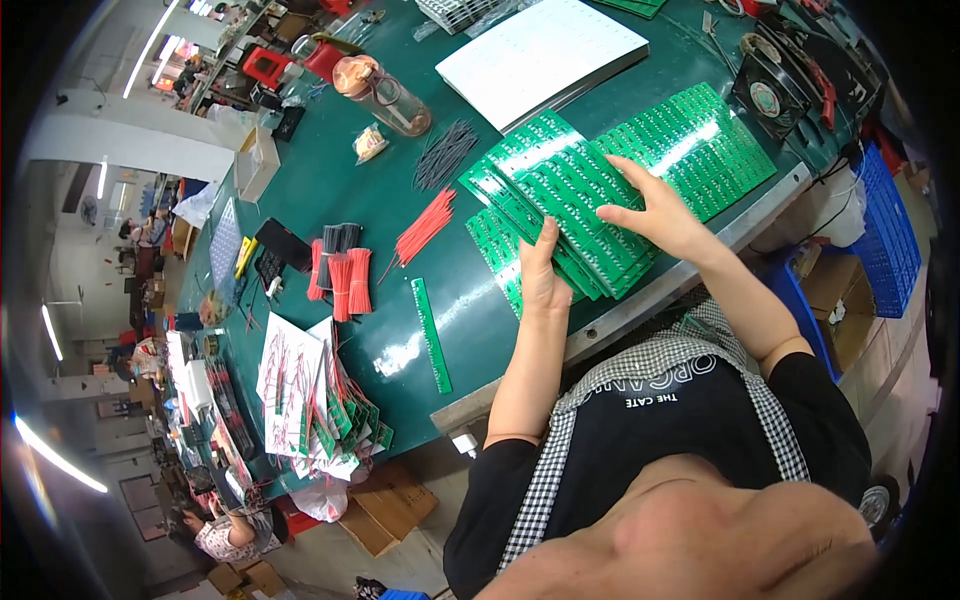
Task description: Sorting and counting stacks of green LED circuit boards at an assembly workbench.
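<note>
A stack of green circuit boards (575, 200) is tilted up between my hands, above more green boards lying on the table. My left hand (545, 280) grips its near left edge, thumb on top and the other fingers hidden behind. At the right edge, my right hand (655, 210) holds the stack, its thumb across the top board and its index finger stretched toward the far side. Beyond this hand, a spread of green board panels (690, 145) lies on the table. Bundled boards also show under the stack, by my left wrist.
Left of the boards lie red wires (422, 228), dark wires (446, 155), a narrow green board strip (431, 335) and wired boards on white sheets (300, 385). A white paper stack (540, 60), a bottle (385, 95) and a fan (770, 95) stand farther back. Blue crates (880, 235) are at right.
</note>
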Motion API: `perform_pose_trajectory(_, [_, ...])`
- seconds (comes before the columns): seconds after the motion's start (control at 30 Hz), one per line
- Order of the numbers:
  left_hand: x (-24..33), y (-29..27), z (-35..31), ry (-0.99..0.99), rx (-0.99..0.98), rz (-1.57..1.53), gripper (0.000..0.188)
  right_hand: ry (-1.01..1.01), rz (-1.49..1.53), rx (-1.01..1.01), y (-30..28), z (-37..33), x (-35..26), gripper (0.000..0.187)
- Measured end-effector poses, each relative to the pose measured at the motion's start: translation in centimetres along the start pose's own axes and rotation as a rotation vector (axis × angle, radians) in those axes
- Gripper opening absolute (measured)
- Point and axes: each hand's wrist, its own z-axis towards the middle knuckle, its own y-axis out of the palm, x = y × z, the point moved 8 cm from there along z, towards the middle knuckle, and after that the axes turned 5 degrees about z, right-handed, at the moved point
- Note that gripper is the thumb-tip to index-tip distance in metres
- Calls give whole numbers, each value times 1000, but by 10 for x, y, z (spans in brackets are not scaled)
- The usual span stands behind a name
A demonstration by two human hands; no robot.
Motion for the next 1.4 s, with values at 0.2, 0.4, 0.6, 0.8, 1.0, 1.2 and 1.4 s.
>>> perform_pose_trajectory(0.2, [3, 4, -2, 24, 41, 25, 50, 211, 487, 239, -4, -6, 58, 61])
perform_pose_trajectory(0.4, [10, 1, -2, 42, 81, 91, 51, 216, 579, 271, -2, -8, 47, 53])
perform_pose_trajectory(0.6, [7, 6, -2, 42, 49, 139, 53, 168, 586, 265, -3, -10, 45, 48])
perform_pose_trajectory(0.8, [3, 8, -2, -10, 36, 48, 54, 20, 463, 213, 1, -13, 18, 46])
perform_pose_trajectory(1.0, [4, 10, -2, 13, -1, -24, 54, -84, 463, 237, -3, -15, -4, 45])
perform_pose_trajectory(1.2, [3, 10, 0, 23, 3, -51, 51, -38, 541, 298, -5, -20, 3, 45])
perform_pose_trajectory(1.4, [0, 5, 0, 7, 37, -60, 46, 3, 651, 280, -4, -21, 11, 44])
